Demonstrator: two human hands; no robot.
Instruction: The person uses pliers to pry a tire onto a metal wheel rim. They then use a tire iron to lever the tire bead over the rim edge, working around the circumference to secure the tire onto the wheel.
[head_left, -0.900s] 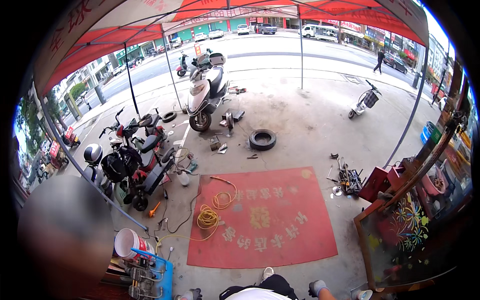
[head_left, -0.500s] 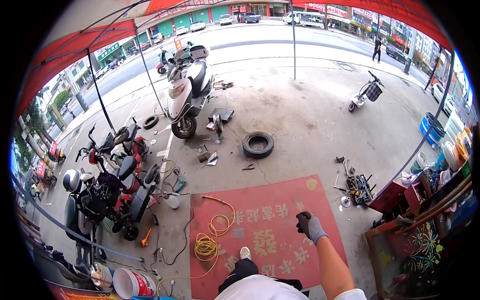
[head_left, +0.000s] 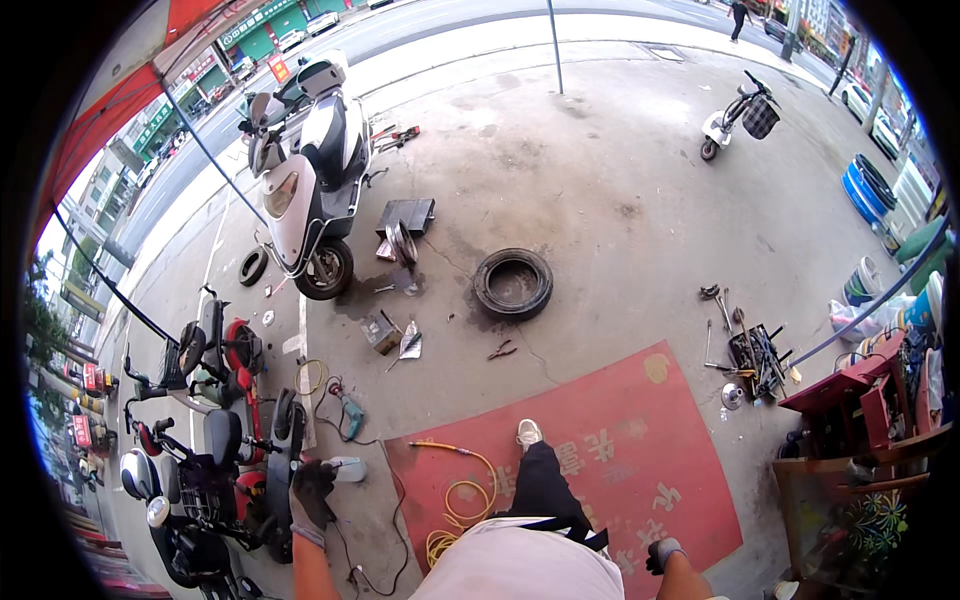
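Note:
My left hand [head_left: 312, 492], in a dark-palmed grey work glove, hangs beside the parked electric scooters, near a whitish bottle-like item [head_left: 347, 469]. Its fingers look loosely stretched and nothing shows in them. At my right side, above the edge of the red mat [head_left: 640, 440], my right hand [head_left: 663, 555] wears the same sort of glove. Those fingers are curled in, with no object visible. Ahead on the concrete lies a black tyre [head_left: 512, 284], apart from both hands. A pair of pliers [head_left: 502, 350] rests between the tyre and the mat.
A white scooter [head_left: 318, 170] stands ahead left, a wheel rim [head_left: 402, 243] beside it. Electric scooters [head_left: 215, 450] crowd the left. A yellow hose [head_left: 470, 490] curls over the mat. Tools [head_left: 758, 360] lie right, near a red cabinet [head_left: 850, 400]. A tent pole [head_left: 555, 50] stands ahead.
I have stepped forward on the mat, and the view has turned. My left hand has come into view at the left. My right hand has dropped back toward the lower edge.

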